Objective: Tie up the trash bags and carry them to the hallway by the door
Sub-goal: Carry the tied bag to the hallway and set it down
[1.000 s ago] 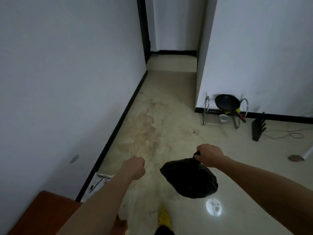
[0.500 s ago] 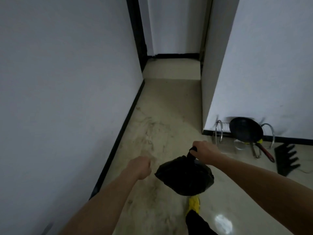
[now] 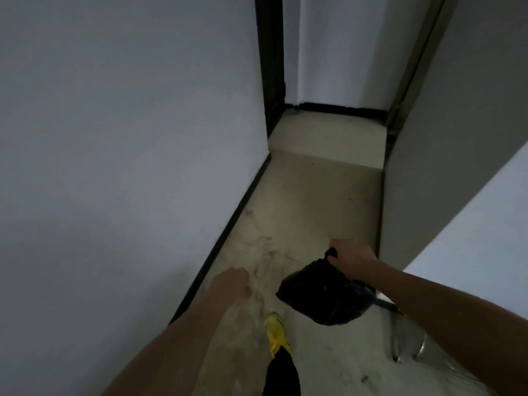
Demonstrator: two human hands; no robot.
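A black trash bag (image 3: 325,295) hangs in the air above the floor, bunched at its top. My right hand (image 3: 353,257) is closed around that bunched top and carries the bag. My left hand (image 3: 230,284) is to the left of the bag, curled into a loose fist with nothing in it. A narrow hallway (image 3: 323,178) runs ahead between two white walls toward a dark door frame (image 3: 270,61) at the far end.
A white wall with black baseboard (image 3: 225,232) runs close on my left. A wall corner (image 3: 384,212) juts in on the right. A metal rack (image 3: 400,338) stands on the floor under my right arm. My yellow shoe (image 3: 275,330) steps forward on the stained floor.
I have walked forward into the hallway; the pan rack and wall corner slid down and right, mostly out of view. The bag stays in my right hand, and the left foot steps ahead.
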